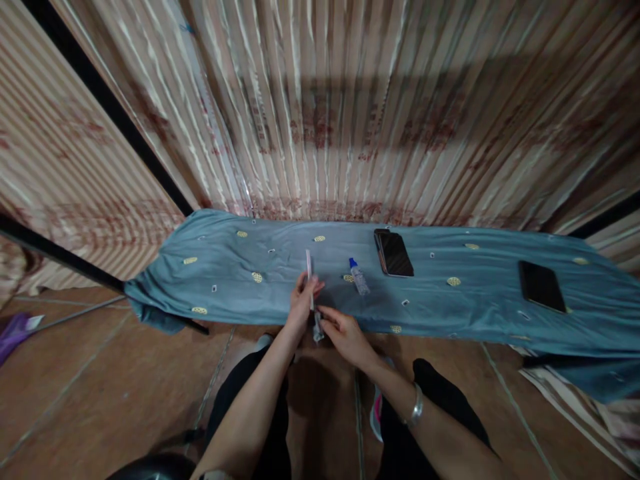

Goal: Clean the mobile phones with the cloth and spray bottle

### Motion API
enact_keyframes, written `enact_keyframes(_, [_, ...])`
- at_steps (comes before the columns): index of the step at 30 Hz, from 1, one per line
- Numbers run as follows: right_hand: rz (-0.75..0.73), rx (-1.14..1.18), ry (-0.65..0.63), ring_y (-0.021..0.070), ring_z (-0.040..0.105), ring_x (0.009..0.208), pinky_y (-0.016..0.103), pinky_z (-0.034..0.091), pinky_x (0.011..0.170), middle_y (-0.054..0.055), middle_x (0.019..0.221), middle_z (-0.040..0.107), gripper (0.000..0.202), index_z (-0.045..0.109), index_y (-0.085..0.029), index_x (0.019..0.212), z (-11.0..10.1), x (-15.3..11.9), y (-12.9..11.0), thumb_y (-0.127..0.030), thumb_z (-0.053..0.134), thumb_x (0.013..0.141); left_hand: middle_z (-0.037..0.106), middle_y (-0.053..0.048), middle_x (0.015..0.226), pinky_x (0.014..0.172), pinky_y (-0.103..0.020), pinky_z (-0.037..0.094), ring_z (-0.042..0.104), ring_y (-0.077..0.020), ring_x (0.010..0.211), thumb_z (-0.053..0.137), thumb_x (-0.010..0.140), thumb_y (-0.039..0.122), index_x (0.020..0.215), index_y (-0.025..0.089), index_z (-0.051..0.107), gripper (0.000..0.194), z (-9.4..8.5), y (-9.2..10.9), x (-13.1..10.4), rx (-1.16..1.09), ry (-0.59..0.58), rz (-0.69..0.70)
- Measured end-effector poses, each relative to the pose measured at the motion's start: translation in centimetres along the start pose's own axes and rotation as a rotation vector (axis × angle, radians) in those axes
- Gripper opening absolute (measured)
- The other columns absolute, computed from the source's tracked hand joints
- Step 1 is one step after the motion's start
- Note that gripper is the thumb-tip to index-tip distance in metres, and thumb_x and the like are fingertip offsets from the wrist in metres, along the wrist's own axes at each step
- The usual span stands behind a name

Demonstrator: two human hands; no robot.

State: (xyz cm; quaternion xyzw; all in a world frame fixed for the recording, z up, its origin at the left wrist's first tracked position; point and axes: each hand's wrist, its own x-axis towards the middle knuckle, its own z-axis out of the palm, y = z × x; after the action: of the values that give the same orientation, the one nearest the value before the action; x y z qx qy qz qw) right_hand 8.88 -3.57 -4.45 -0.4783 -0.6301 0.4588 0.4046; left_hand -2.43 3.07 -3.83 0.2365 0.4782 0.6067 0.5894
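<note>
My left hand [301, 300] is closed around a slim, pale stick-like thing [309, 260], which points away from me over the cloth. At its near end hangs a small crumpled greyish piece [318, 331]; I cannot make out what it is. My right hand [345, 335] pinches at this lower end, fingertips close to the left hand. Just right of the hands, a small clear bottle with a blue cap [359, 277] lies on the blue-green cloth [287, 303].
Dark flat phone-like things [394, 253] lie beyond the bottle, and a black flat device [543, 285] lies farther right. Striped curtains [320, 100] hang behind the cloth-covered surface. Black poles [110, 100] slant at the left. Below are my knees and the tiled floor [125, 393].
</note>
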Motion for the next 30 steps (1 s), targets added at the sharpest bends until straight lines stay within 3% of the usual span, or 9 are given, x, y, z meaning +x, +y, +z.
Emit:
enact_keyframes(3, [0.004,0.147,-0.010,0.0230,0.073,0.098,0.041,0.057,0.095,0.007,0.108,0.078,0.036,0.072,-0.019,0.117,0.6,0.1,0.1,-0.022,0.053,0.086,0.068,0.002,0.070,0.060,-0.023,0.049,0.069,-0.0144,0.066,0.091,0.054,0.036,0.106,0.019,0.064,0.061,0.1,-0.1,0.4,0.046,0.009,0.009])
enact_keyframes(7, [0.049,0.165,0.000,0.0241,0.073,0.097,0.042,0.058,0.093,0.007,0.102,0.079,0.034,0.073,-0.018,0.114,0.3,0.6,0.2,-0.028,0.057,0.086,0.063,0.005,0.063,0.055,-0.022,0.045,0.062,-0.0117,0.058,0.089,0.056,0.032,0.096,0.019,0.067,0.047,-0.2,-0.3,0.8,0.160,0.055,0.057])
enact_keyframes(11, [0.046,0.060,0.038,0.0246,0.074,0.090,0.039,0.059,0.085,0.008,0.096,0.079,0.034,0.073,-0.016,0.114,-0.4,0.7,-0.2,-0.032,0.058,0.088,0.065,0.004,0.069,0.070,-0.023,0.049,0.066,-0.0144,0.074,0.089,0.056,0.028,0.085,0.020,0.068,0.036,-0.6,-0.5,1.2,0.230,0.045,0.127])
enact_keyframes(15, [0.034,-0.130,0.054,0.0234,0.073,0.081,0.036,0.057,0.078,0.006,0.092,0.078,0.027,0.073,-0.021,0.110,-1.0,0.6,-1.4,-0.029,0.059,0.088,0.074,-0.001,0.089,0.084,-0.026,0.049,0.068,-0.0187,0.091,0.090,0.053,0.025,0.093,0.022,0.072,0.044,-0.8,-0.9,1.2,0.249,-0.014,0.186])
enact_keyframes(20, [0.041,-0.249,0.086,0.0219,0.071,0.072,0.031,0.054,0.070,0.005,0.082,0.077,0.023,0.075,-0.020,0.101,-1.7,0.9,-1.5,-0.027,0.056,0.089,0.075,-0.006,0.105,0.096,-0.030,0.047,0.067,-0.0205,0.103,0.082,0.069,0.041,0.098,0.018,0.073,0.038,-0.9,-0.3,0.7,0.042,-0.049,0.119])
enact_keyframes(24, [0.035,-0.116,0.084,0.0222,0.070,0.074,0.032,0.054,0.071,0.005,0.083,0.077,0.024,0.076,-0.019,0.095,-2.3,1.6,-0.3,-0.030,0.056,0.088,0.076,-0.006,0.089,0.087,-0.028,0.049,0.069,-0.0194,0.090,0.082,0.067,0.048,0.087,0.014,0.074,0.040,-1.2,1.1,0.5,-0.083,-0.106,0.056])
enact_keyframes(27, [0.066,0.089,0.004,0.0208,0.069,0.076,0.032,0.054,0.071,0.004,0.085,0.077,0.029,0.077,-0.018,0.094,-2.6,2.0,0.4,-0.040,0.060,0.085,0.073,-0.003,0.071,0.069,-0.026,0.050,0.066,-0.0162,0.068,0.084,0.064,0.047,0.078,0.012,0.073,0.039,-1.5,1.9,0.2,-0.119,-0.125,-0.086])
enact_keyframes(30, [0.112,0.206,-0.083,0.0197,0.068,0.074,0.031,0.053,0.069,0.004,0.085,0.077,0.035,0.077,-0.017,0.095,-2.5,2.1,0.6,-0.047,0.066,0.080,0.070,-0.002,0.063,0.058,-0.025,0.046,0.061,-0.0138,0.055,0.081,0.070,0.042,0.073,0.012,0.072,0.032,-1.7,2.1,-0.1,-0.136,-0.110,-0.210])
